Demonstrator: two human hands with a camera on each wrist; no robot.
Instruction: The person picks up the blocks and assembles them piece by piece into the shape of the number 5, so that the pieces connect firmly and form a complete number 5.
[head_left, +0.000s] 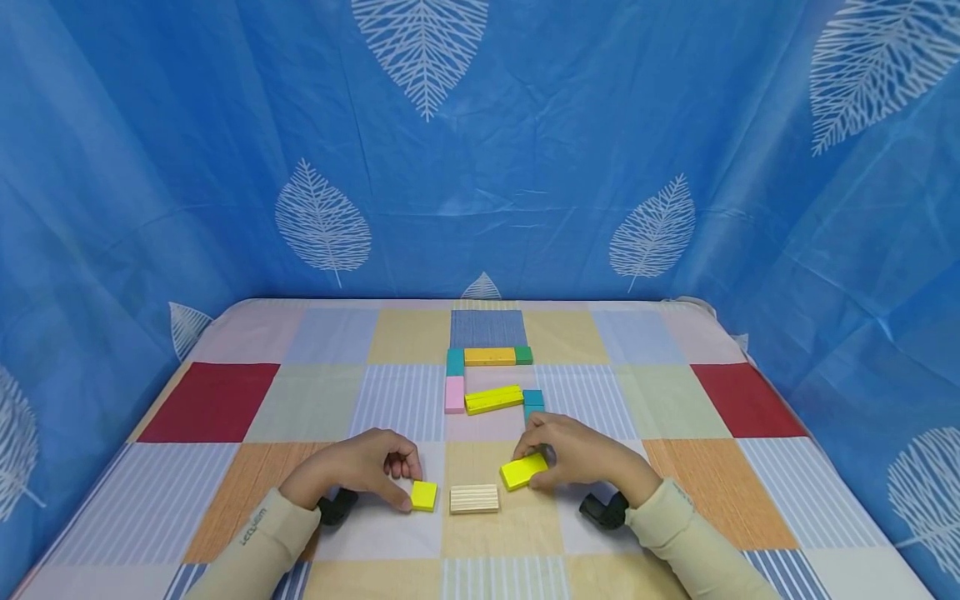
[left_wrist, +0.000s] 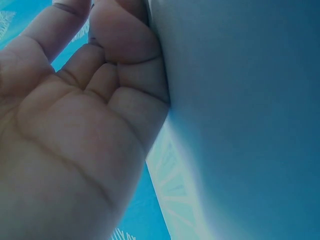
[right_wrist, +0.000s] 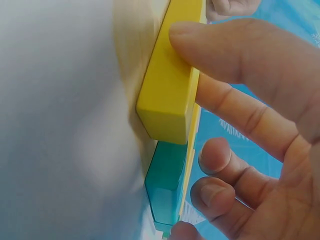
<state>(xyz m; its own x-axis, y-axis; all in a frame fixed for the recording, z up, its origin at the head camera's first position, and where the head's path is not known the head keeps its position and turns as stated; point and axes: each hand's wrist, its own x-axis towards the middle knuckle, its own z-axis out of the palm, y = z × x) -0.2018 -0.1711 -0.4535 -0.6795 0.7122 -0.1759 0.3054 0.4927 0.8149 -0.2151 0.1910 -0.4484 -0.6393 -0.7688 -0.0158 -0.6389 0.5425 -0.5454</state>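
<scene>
Near the table's front, my left hand (head_left: 371,467) has its thumb and forefinger at opposite edges of a small square yellow block (head_left: 423,496), pinching it; the left wrist view shows only curled fingers and palm, with the block hidden. My right hand (head_left: 577,450) pinches a longer yellow block (right_wrist: 167,80) between thumb and forefinger, its other fingers loosely bent. That block is tilted in the head view. Between the two hands lies a ridged, pale wooden block (head_left: 474,498). Just beyond the right fingers are teal blocks (head_left: 533,398), partly covered by that hand.
Farther back, a teal block (head_left: 455,362), an orange block (head_left: 490,357), a green block (head_left: 523,356) and a pink block (head_left: 454,395) form a bent line. A slanted yellow-green block (head_left: 493,399) lies inside it. A patchwork cloth (head_left: 315,400) covers the table; blue curtains (head_left: 480,167) surround it.
</scene>
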